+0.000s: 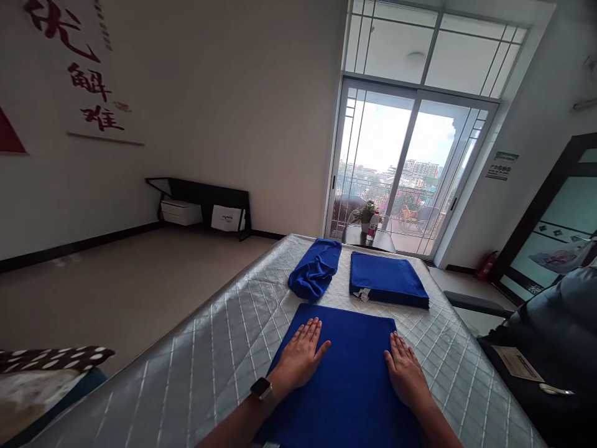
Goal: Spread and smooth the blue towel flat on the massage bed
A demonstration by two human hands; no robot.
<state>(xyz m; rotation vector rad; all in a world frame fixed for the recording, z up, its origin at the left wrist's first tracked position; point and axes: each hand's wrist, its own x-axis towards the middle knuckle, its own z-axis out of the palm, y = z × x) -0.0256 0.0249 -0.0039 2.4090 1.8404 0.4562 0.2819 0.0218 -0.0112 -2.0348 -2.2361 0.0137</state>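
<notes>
While the flat blue cloth is spread on the near part of the bench, light, even weight is best given through both palms, it is judged, so that creases are pushed outward rather than trapped. The edge at 3 o'clock should be steadied as the middle is stroked. With the clock centred on that cloth, its 10 o'clock side is covered by the left hand, and its 3 o'clock edge by the right hand. In each, the grip is uncurled and nothing is clamped: fingers are stretched out flat, thumbs set apart from them. A crumpled blue cloth is seen at 11 o'clock, and a neat blue stack at 1 o'clock, both untouched.
</notes>
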